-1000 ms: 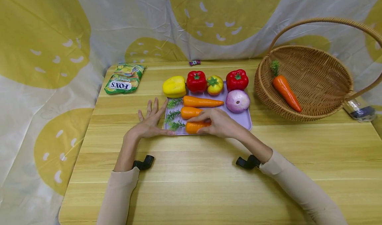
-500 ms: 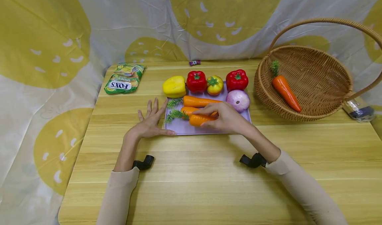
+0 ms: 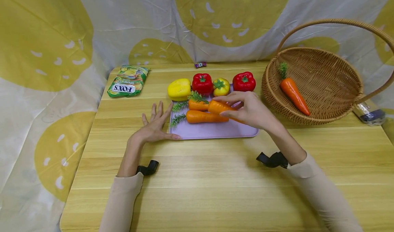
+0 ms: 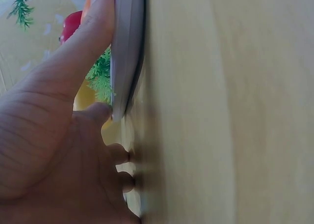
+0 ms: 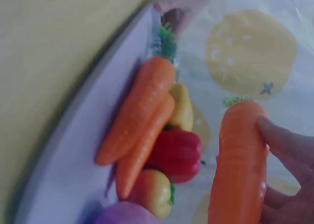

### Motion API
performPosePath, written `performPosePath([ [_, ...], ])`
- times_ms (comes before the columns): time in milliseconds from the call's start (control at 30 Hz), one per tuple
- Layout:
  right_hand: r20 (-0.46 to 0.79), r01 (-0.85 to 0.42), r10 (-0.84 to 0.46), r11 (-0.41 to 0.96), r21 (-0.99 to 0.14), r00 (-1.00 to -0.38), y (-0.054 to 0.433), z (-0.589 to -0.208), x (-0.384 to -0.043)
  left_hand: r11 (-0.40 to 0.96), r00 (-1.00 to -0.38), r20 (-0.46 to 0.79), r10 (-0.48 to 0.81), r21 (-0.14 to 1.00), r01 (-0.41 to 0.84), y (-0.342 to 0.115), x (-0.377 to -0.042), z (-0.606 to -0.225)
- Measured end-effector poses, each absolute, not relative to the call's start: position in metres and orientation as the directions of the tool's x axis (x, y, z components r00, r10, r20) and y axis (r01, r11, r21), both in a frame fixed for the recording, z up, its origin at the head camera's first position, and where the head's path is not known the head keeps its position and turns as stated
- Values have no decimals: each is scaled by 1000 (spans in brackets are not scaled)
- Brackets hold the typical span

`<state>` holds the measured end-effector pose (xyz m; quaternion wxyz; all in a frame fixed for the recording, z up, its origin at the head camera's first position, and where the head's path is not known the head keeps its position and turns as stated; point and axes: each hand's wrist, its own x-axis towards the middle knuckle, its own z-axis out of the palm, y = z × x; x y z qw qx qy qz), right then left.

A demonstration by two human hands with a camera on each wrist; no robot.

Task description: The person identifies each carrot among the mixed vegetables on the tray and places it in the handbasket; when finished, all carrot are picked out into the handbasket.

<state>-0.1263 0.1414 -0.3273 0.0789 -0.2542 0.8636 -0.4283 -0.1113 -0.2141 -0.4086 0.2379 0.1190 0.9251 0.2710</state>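
My right hand [image 3: 253, 110] pinches an orange carrot [image 5: 239, 170] between thumb and fingers, holding it above the lilac tray [image 3: 212, 132]. Its green top points left in the head view. Spread fingers of my left hand [image 3: 154, 126] rest on the table, with the thumb on the tray's near left corner. Two carrots lie on the tray: the near one [image 3: 206, 116] in full sight, the far one [image 3: 197, 105] partly behind the held carrot. Behind them are a yellow pepper [image 3: 179, 89], a red pepper [image 3: 202, 83], a yellow-red tomato [image 3: 221, 86] and another red pepper [image 3: 244, 81]. The onion [image 5: 128, 213] shows in the right wrist view.
A wicker basket [image 3: 332, 81] with a tall handle stands at the right, another carrot [image 3: 294, 95] inside it. A green Fox's packet [image 3: 128, 81] lies at the back left, and a small purple wrapper [image 3: 200, 65] at the back edge. A clear-wrapped item [image 3: 370, 116] sits beside the basket.
My right hand has lifted the nearest carrot off the tray and carried it up and to the right, over the far carrot and the onion. The left hand has stayed put.
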Motion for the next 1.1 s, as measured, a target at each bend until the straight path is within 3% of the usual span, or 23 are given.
performPosePath([
  [500, 114, -272, -302, 556, -785, -947, 190, -277, -135, 858, -850, -412, 328, 507, 85, -213, -113, -407],
  [1100, 41, -157, -201, 604, -782, -979, 244, -236, -159, 854, -848, -414, 331, 514, 82, -213, -113, -407],
])
